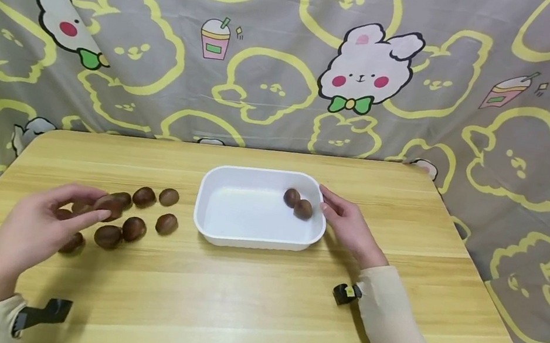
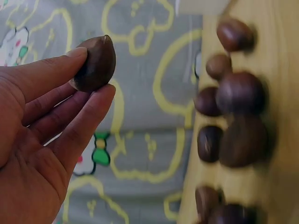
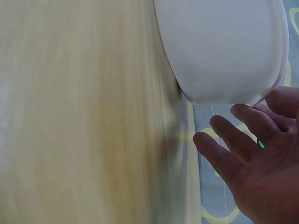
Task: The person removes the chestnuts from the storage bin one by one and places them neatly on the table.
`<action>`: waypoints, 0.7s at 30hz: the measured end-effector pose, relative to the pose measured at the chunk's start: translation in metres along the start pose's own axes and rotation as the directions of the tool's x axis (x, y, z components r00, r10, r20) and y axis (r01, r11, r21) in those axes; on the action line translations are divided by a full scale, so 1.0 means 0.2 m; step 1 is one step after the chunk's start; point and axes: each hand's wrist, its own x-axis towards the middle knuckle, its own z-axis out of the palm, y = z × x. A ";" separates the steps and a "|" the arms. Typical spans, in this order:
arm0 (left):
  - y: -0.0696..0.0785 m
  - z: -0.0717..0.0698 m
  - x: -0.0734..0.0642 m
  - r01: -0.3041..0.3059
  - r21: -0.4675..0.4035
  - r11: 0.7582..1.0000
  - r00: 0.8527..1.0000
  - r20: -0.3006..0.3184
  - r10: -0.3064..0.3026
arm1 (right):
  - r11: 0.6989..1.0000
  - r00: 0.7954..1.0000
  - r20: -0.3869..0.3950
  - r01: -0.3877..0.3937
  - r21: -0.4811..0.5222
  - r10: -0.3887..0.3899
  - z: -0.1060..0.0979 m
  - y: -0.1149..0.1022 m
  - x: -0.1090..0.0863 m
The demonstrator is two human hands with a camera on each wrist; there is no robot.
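Between the thumb and fingertips of my left hand (image 1: pixel 40 225) is a brown chestnut (image 2: pixel 96 65), raised above the table in the left wrist view. Several more chestnuts (image 1: pixel 134 229) lie below and beyond this hand, some partly hidden by it. To their right stands a white plastic tray (image 1: pixel 242 214) with two chestnuts (image 1: pixel 303 209) near its right end. My right hand (image 1: pixel 349 224) is at that end, its fingertips right by the rim. In the right wrist view its fingers (image 3: pixel 219 151) are loosely extended beside the outer wall of the tray.
The wooden table (image 1: pixel 244 309) carries all of this. A grey curtain (image 1: pixel 262 116) with yellow outlines and rabbit prints hangs behind the table and along its sides. Black straps (image 1: pixel 346 293) are worn at both wrists.
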 end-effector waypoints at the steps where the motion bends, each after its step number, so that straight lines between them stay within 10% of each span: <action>1: -0.03 -0.02 -0.02 0.009 0.013 1.000 1.000 -0.015 -0.009 | 1.000 1.000 0.001 -0.001 -0.001 0.001 0.00 0.00 0.00; 13: -0.36 -0.14 -0.23 0.155 0.064 0.986 0.985 -0.090 -0.149 | 1.000 1.000 0.014 -0.014 0.002 0.014 0.01 -0.06 -0.01; 21: -0.57 -0.17 -0.30 0.351 0.130 0.927 0.936 -0.017 -0.352 | 1.000 1.000 0.004 -0.013 0.002 0.013 0.00 0.00 0.00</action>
